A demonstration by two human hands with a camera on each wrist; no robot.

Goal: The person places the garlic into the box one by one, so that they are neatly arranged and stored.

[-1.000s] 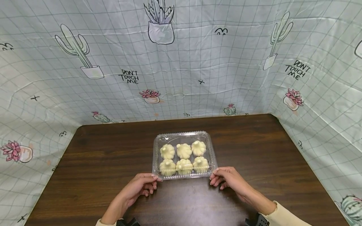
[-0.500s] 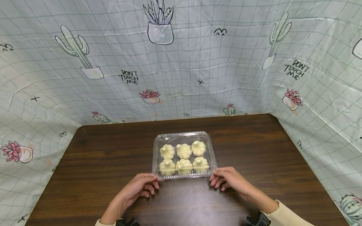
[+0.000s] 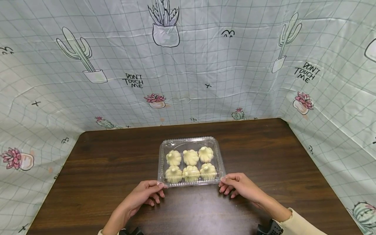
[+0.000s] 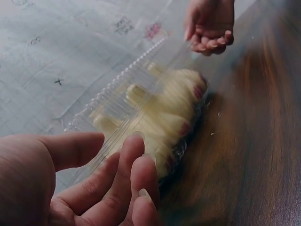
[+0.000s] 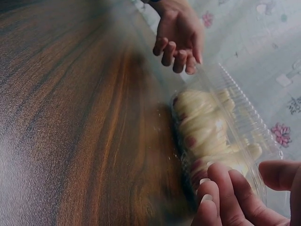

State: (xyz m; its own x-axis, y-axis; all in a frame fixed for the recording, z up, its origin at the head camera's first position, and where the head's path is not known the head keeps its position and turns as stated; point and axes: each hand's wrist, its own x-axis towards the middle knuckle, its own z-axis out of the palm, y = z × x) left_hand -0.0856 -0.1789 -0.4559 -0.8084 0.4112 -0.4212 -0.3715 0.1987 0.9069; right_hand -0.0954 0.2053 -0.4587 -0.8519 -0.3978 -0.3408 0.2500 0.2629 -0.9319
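A clear plastic clamshell container with a ridged rim lies closed on the table. Inside, in two rows, sit several cream-coloured swirled, cupcake-like pieces, with reddish patches low on them in the wrist views. My left hand pinches the front left corner of the rim between thumb and index finger. At the front right corner, my right hand pinches the rim the same way. The other fingers of both hands curve loosely beneath. The left wrist view shows my left thumb beside the clear rim.
The dark wood-grain table extends to both sides of the container and in front of it. A pale grid-patterned curtain with cactus drawings hangs behind the table and along both sides.
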